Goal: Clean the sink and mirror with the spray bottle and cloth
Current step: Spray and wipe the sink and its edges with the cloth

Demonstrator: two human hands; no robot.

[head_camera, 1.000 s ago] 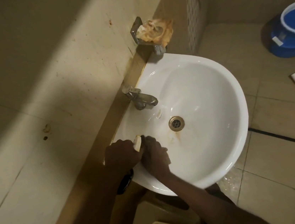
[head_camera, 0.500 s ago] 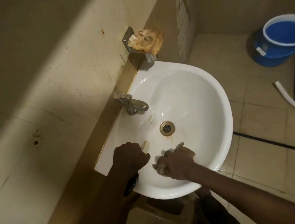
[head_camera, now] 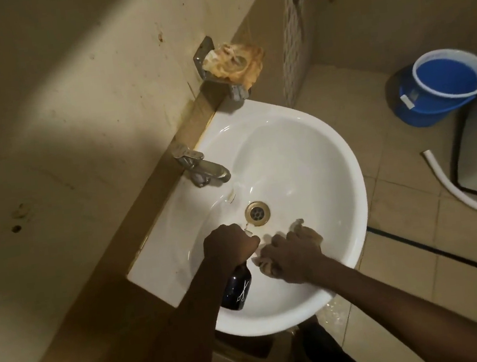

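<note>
Stained beige wall (head_camera: 76, 89); tiled floor (head_camera: 420, 248); blue bucket (head_camera: 442, 86); white hose (head_camera: 467, 197); wall-mounted soap dish (head_camera: 229, 70); dim light.

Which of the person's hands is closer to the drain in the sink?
The left hand, gripping the spray bottle, sits just beside the drain, on the wall side. The right hand, holding the cloth, is a bit farther off.

Spray bottle (head_camera: 236, 290) left of cloth (head_camera: 304, 234)

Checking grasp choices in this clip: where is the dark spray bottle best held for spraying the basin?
Round the neck, from above, as the left hand grips it now. The spray bottle hangs body-down over the sink, nozzle toward the drain, so a neck grip probably keeps the trigger within finger reach.
</note>
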